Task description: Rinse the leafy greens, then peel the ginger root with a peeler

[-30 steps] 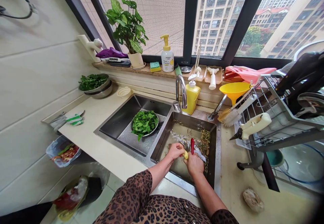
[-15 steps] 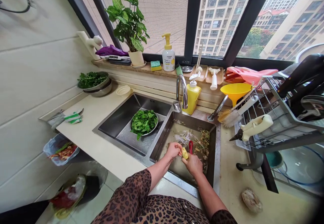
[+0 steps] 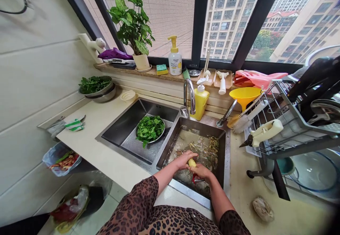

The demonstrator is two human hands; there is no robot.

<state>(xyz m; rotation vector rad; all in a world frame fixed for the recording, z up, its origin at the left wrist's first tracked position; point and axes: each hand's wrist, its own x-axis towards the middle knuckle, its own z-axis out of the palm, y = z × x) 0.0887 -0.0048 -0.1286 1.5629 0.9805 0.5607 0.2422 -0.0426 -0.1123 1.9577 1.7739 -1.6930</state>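
In the head view, a pale yellow piece (image 3: 191, 162) is held between both hands over the right sink (image 3: 227, 164). It is gripped from above by the left hand (image 3: 185, 160), with the fingers laid across its upper end. The right hand (image 3: 201, 171) is found closed on a red tool (image 3: 195, 178), and the lower end of the piece is met by its fingers; the exact grip on the tool is partly hidden. A metal part of the tool is seen protruding below the right hand. The right sink is partly filled with water, in which peelings (image 3: 213, 144) are noted, gathered mostly toward the far right corner. In the left sink (image 3: 124, 129), green leaves (image 3: 150, 129) are contained in a round dish (image 3: 160, 138). A tap (image 3: 193, 104) is positioned at the back, near the divider, with a yellow bottle (image 3: 201, 104) placed just beside it. More leaves (image 3: 94, 84) are held in stacked bowls (image 3: 105, 96) on the counter at the left. A sponge (image 3: 162, 69) is kept on the window ledge, beside a pump bottle (image 3: 175, 63).
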